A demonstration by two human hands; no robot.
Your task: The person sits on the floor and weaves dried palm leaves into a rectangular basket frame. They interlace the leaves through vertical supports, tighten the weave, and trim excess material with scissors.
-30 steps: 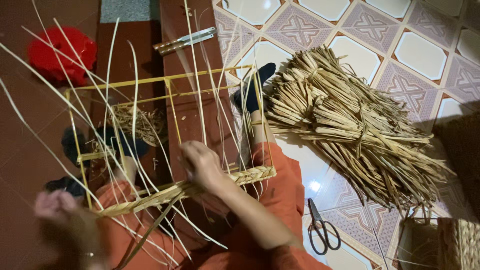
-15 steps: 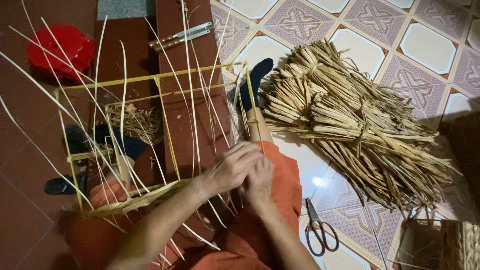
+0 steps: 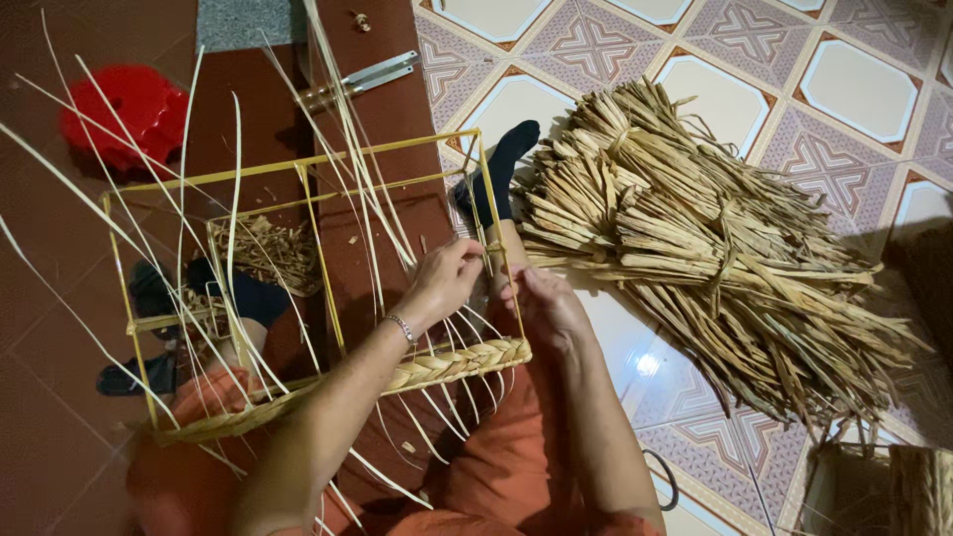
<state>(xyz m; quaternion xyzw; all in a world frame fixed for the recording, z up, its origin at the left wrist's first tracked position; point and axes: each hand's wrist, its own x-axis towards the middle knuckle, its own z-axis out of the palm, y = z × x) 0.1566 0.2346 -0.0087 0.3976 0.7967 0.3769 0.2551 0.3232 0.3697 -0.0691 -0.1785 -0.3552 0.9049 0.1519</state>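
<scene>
Both hands have moved up to the right upright of the yellow wire frame [image 3: 308, 184], which stands on the floor over the person's legs. The left hand [image 3: 449, 283] now pinches thin straw strands [image 3: 357, 169] there; the right hand [image 3: 546, 308], half closed, steadies them above the braided rim [image 3: 447, 365].

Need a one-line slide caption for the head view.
Both hands, left hand and right hand, work pale strips at a yellow wire frame beside bundled dried leaves.

One wire frame [image 3: 316, 179]; one straw bundle [image 3: 715, 248]; two hands [image 3: 449, 281]; one knife [image 3: 359, 79].
</scene>
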